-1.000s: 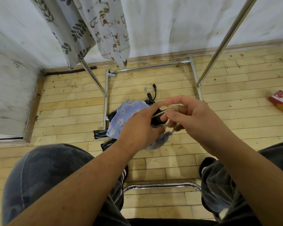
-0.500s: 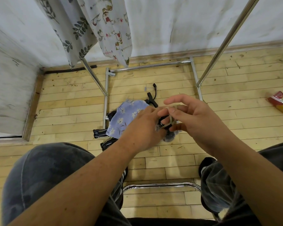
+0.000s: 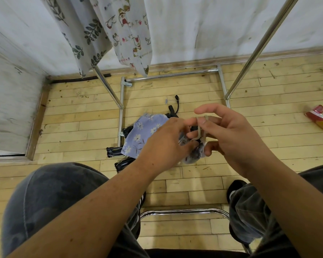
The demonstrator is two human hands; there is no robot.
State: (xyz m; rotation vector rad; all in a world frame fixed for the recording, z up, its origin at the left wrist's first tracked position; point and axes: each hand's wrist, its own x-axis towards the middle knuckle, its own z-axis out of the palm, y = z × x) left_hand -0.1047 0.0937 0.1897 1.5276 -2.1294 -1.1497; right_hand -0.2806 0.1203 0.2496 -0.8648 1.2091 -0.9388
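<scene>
Grey and fuzzy, the small pouch is hanging in mid-air between the two hands, above the middle of the plank floor and in front of the seated person's knees. The left hand is curling its fingers round the pouch's upper part, probably to steady it while the string is being worked. The right hand is pinching the beige cord between thumb and a bent finger, with its forefinger sticking out loosely above; the cord is looping over that finger and running down to the pouch's mouth in two strands, which suggests a drawstring being pulled or tied. Counting: one pouch, one cord, two hands. Below them one blue floral cloth is lying on the floor over some black folded stands, whose number I cannot tell. Two printed cloths are hanging from the metal rack near the far wall, one with leaves, one with cats. One red and yellow packet is lying towards the floor's right edge.
</scene>
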